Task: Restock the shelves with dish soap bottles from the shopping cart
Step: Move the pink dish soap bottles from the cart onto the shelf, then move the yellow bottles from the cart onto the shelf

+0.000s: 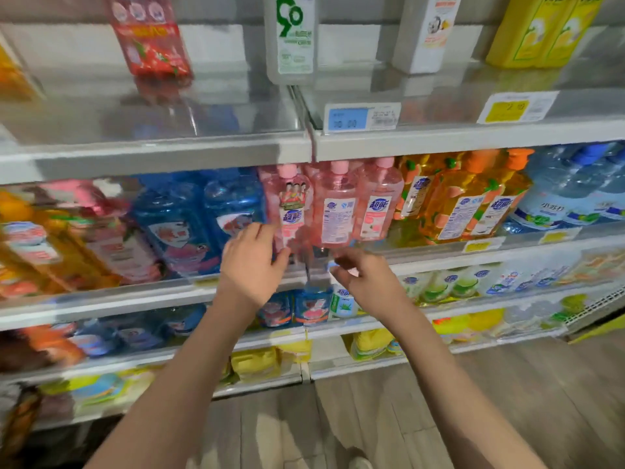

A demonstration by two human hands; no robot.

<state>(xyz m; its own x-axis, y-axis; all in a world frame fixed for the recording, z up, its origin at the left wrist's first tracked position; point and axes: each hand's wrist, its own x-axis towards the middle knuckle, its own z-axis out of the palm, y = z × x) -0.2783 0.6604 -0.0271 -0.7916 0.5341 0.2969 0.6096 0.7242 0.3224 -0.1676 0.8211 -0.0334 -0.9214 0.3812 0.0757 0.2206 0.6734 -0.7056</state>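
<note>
Three pink bottles (334,214) crowd shelf lip (433,257). Left hand (252,265) curls fingers round leftmost bottle (292,204); right hand (365,279) blurred, fingers' state unclear. Risk: a sideways nudge topples neighbours.

blue price tag (362,116) upper middle | yellow price tag (515,107) to its right, apart | smaller yellow tags (478,246) lower right, blurred | grey plank floor (389,418) at bottom | pale shoe tip (360,463) on floor, bottom edge
</note>
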